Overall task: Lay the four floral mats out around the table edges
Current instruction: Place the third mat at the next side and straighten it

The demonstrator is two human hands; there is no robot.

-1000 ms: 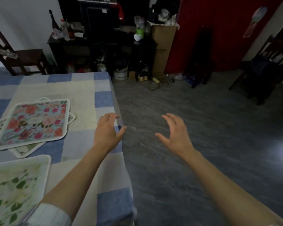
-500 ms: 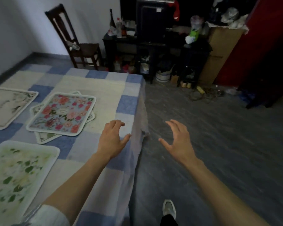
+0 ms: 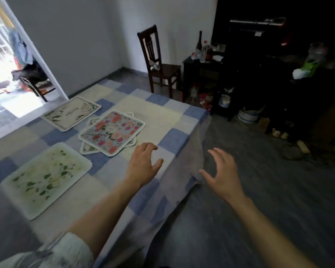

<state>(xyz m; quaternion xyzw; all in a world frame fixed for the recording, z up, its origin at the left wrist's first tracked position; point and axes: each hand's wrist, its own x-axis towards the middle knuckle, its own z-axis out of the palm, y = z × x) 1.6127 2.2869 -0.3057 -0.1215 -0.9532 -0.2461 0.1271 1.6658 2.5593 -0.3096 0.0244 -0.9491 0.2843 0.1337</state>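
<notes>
Floral mat with green leaves (image 3: 46, 178) lies nearest, at the left of the blue-and-cream checked tablecloth (image 3: 174, 140). The rose mat (image 3: 112, 132) sits mid-table, askew on a fourth mat (image 3: 86, 150) that it mostly hides, and the pale mat (image 3: 72, 113) lies at the far side. The left hand (image 3: 143, 163) is over the cloth just right of the rose mat, fingers loosely bent and apart, holding nothing. The right hand (image 3: 222, 175) is beyond the table edge, fingers spread, empty.

Mats (image 3: 112, 132) on table (image 3: 159, 117), chair (image 3: 159, 60) behind
</notes>
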